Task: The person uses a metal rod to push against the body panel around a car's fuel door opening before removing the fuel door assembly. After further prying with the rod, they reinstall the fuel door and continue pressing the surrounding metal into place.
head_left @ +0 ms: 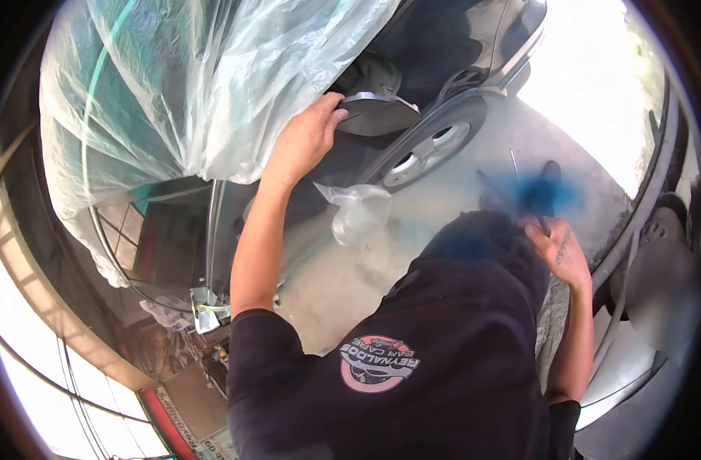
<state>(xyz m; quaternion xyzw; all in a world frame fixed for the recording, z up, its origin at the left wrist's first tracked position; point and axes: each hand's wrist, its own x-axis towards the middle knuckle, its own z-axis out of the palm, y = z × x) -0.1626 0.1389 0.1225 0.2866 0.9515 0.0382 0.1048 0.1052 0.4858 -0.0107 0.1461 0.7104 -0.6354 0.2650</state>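
Note:
My left hand point(310, 138) reaches up to the side of a dark car, its thumb and fingers closed on the near end of the side mirror point(381, 115). A bright strip runs along the mirror's upper edge. Clear plastic sheeting point(235, 92) drapes over the car just behind this hand. Low by my right leg, my right hand point(561, 249) is closed around a slim dark-handled tool point(546, 226). A blue blur covers the area past its handle, and a thin rod shows above it; I cannot tell the tool's kind.
The car's wheel point(431, 153) lies beyond the mirror. A loose piece of clear plastic point(362, 213) hangs beside the door. To my right stands another vehicle point(618, 399). Assorted items point(205, 310) lie at the lower left, near a red-edged sign point(174, 422).

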